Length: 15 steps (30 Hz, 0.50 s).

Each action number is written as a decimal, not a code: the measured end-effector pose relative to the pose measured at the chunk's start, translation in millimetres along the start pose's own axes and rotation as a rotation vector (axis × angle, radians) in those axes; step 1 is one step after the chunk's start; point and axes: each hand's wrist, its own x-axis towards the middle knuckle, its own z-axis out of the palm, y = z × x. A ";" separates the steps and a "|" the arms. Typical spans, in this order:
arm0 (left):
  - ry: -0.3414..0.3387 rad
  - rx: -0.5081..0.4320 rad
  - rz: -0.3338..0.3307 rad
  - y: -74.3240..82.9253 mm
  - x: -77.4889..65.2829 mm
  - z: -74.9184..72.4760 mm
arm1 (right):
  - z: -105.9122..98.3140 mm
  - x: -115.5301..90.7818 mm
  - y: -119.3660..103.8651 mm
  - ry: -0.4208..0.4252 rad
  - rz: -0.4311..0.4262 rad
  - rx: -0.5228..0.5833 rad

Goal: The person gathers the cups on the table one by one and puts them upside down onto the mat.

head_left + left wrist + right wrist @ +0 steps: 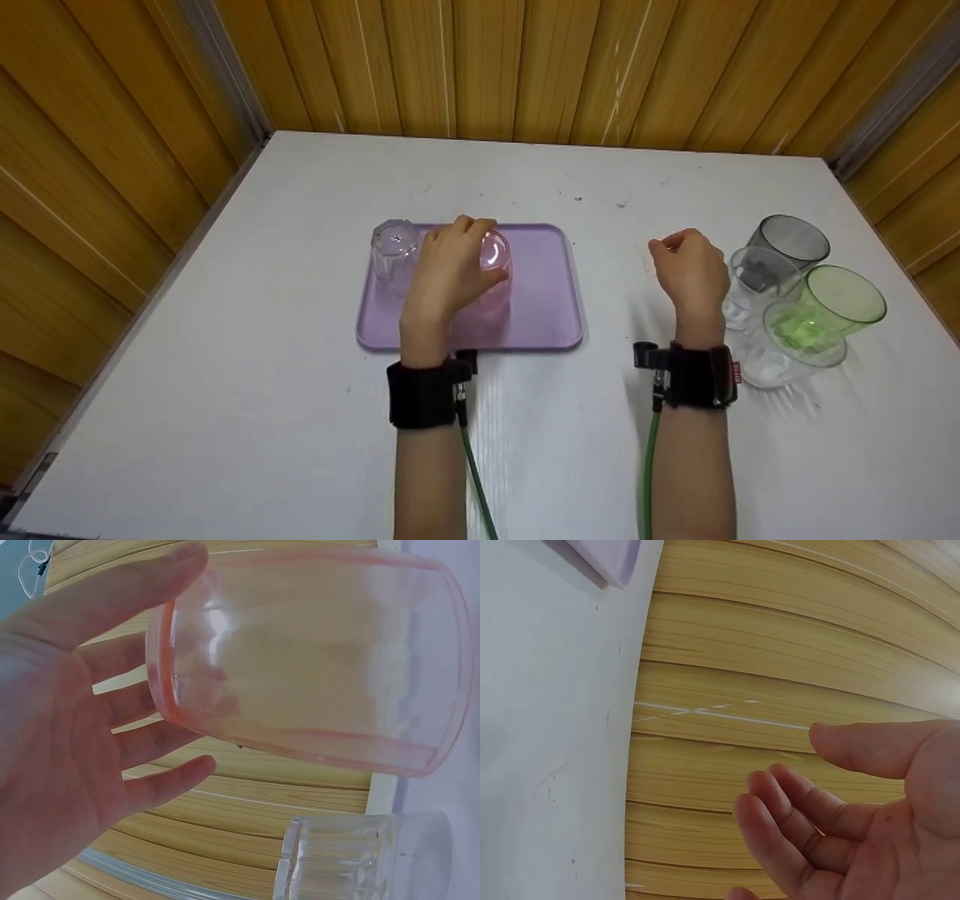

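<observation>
A pink glass (495, 292) stands mouth down on a light purple tray (544, 307). My left hand (450, 270) holds it round its raised base, thumb on one side and fingers on the other, as the left wrist view of the pink glass (300, 660) shows. Beside it on the tray's left, a clear faceted glass (394, 251) is also upside down. To the right of the tray, my right hand (691, 271) hovers over the table with loosely bent fingers (780, 840) and holds nothing.
Right of my right hand, several glasses are grouped mouth up: a grey glass (791, 244), a green glass (851, 300) and two clear ones, the nearer clear glass (772, 364) overlapping the green one in view. Wood-look panels (480, 67) enclose the white table (262, 375) behind and at both sides.
</observation>
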 end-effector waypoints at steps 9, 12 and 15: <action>0.001 -0.006 -0.003 -2.6 0.5 2.5 | -4.6 1.2 7.1 0.051 0.048 -0.031; -0.004 -0.008 -0.007 -3.9 0.8 4.1 | -6.0 1.6 10.9 0.067 0.055 -0.021; -0.012 -0.010 -0.017 -5.1 0.9 5.3 | -7.5 1.9 14.5 0.082 0.063 -0.011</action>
